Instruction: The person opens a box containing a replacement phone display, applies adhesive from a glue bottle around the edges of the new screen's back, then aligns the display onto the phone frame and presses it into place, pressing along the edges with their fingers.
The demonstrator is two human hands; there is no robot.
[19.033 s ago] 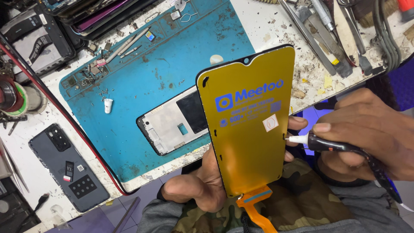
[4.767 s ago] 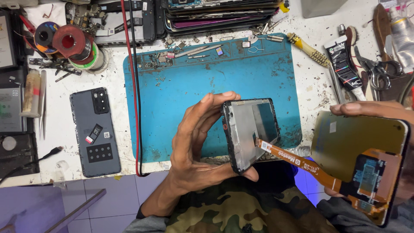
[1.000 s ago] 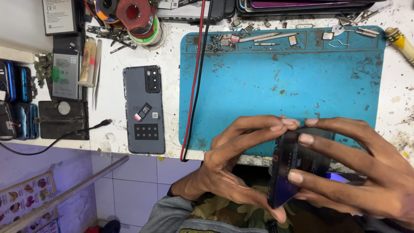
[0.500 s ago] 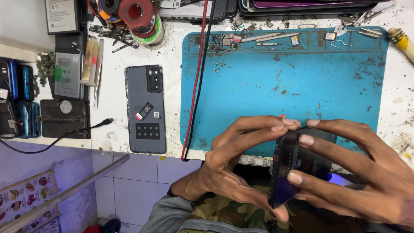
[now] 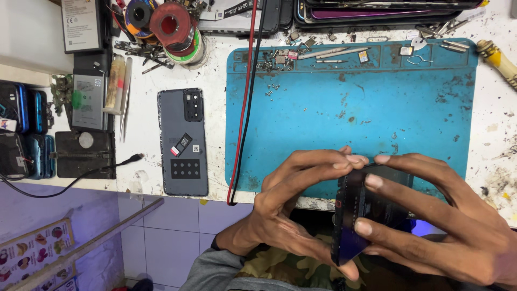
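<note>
We see a dark, thin rectangular phone body (image 5: 358, 215) held almost edge-on to us at about five o'clock in the view, just off the near edge of the desk (image 5: 215, 134) and above a camouflage-patterned lap. Its faces are hard to make out: fingers cover much of it and its far half is lost in shadow.

The left hand (image 5: 285, 210) has its grip closed on the phone's left side, fingertips curled over the top edge and the thumb under the bottom corner. The right hand (image 5: 447, 226) likewise closes its grip from the right, three fingertips pressed on the facing surface; its wrist is cut off by the frame at four o'clock.

At twelve o'clock of the hands lies a stained blue rubber work mat (image 5: 377, 102), whose near edge the hands hide. Small screws and metal tweezers (image 5: 334, 52) are strewn along its far tray. A red and a black cable (image 5: 245, 108) run down the mat's left border. At nine o'clock lies a grey phone back cover (image 5: 183, 143) with a camera cut-out. Spools of wire (image 5: 175, 27) sit at eleven o'clock, and a yellow-handled tool (image 5: 498, 59) is cut off at two o'clock.
</note>
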